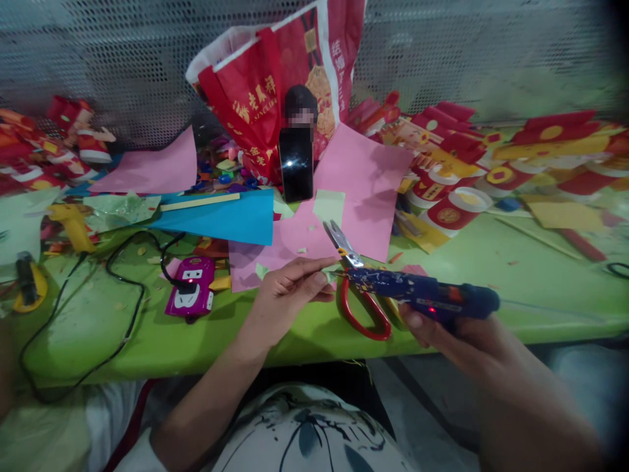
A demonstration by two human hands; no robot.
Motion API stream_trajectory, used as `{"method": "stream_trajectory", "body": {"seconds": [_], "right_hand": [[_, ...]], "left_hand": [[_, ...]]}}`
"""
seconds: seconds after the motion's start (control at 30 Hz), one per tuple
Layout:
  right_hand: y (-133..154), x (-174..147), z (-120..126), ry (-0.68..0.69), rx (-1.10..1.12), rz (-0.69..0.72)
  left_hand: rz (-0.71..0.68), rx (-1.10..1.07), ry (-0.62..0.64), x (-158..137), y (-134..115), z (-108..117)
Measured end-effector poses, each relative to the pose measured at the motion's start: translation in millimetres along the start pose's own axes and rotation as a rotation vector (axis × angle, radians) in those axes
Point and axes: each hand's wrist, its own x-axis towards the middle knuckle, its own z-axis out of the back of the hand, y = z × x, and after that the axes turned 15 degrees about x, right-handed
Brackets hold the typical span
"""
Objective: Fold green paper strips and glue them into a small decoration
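Head view: green slip (pixel 331 275) in one hand, glue gun (pixel 417 290) in the other

At far left, a yellow tool (pixel 71 223) lies on the table (pixel 511 269), with a black cord (pixel 138 282) looping near it. Next comes the purple socket (pixel 192 283), with a plug in it and a small red light showing. Blue paper (pixel 226 221) lies just behind.

Toward the middle, the left hand (pixel 289 292) hovers over the table's front part, thumb and fingertips pinched on the slip, which is partly hidden by them. The slip looks like thin paper: very light, soft, easily creased. An edge hold seems best, leaving its face free and the skin away from hot glue.

Just right of it, the scissors (pixel 352 259) lie with red handles toward the person, blades over pink paper (pixel 366 183).

Farther right, the right hand (pixel 457 341) has its fingers closed around the gun, whose tip points left at the slip; whether they touch, I cannot tell. The gun is probably stiff and heavier, safest held by its handle, well behind the tip. Red cups (pixel 455 210) stand beyond.
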Motion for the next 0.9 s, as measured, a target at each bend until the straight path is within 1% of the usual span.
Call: {"method": "stream_trajectory", "body": {"seconds": [0.1,0.2,0.43,0.57,0.77,0.9], "right_hand": [[-7,-4,4,0.079,-0.002,0.035],[-8,-7,5,0.082,0.005,0.05],[-2,-6,0,0.064,0.04,0.1],[-2,-5,0,0.062,0.024,0.105],[-1,-8,4,0.049,0.035,0.073],[-4,-15,8,-0.052,0.082,-0.026]], "left_hand": [[-0.009,-0.016,0.012,0,2,1],[-0.005,-0.022,0.009,-1,2,1],[0.013,-0.025,0.001,0,1,-1],[0.033,-0.03,-0.004,0,1,-1],[0.062,-0.073,-0.009,1,1,1],[0.092,-0.12,-0.015,2,0,1]]}}
